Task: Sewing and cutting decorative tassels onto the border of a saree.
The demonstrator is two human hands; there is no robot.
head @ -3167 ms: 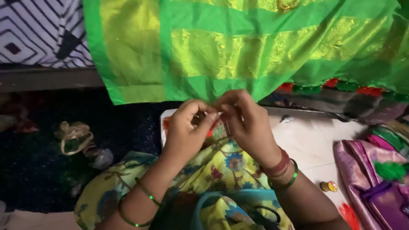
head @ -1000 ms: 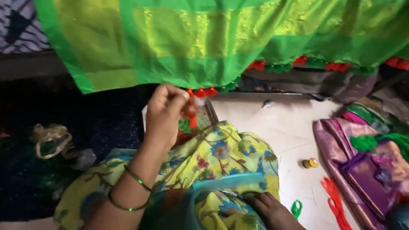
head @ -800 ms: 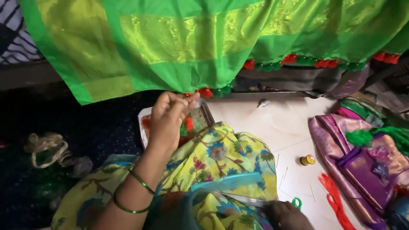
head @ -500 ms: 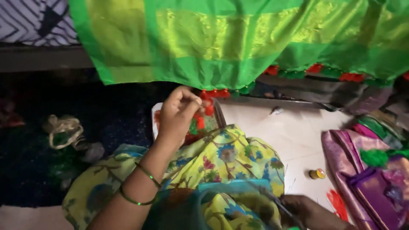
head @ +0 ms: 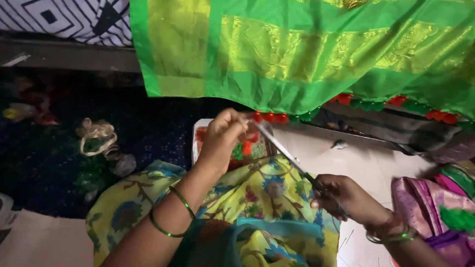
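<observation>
- Our left hand (head: 222, 136) pinches the soft green cloth's (head: 307, 54) tasselled edge; it looks light and limp, best held near the hem.
- Right hand (head: 341, 198) fingers closed around scissors (head: 287, 153) handles, blades pointing at the tassels.

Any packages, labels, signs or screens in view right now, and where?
No label, sign or screen shows.
One possible container: a shallow white tray beside the left hand, rectangular, holding red and green bits; mostly hidden by the yellow floral cloth.
The right hand holds scissors, which carry no visible markings.
</observation>
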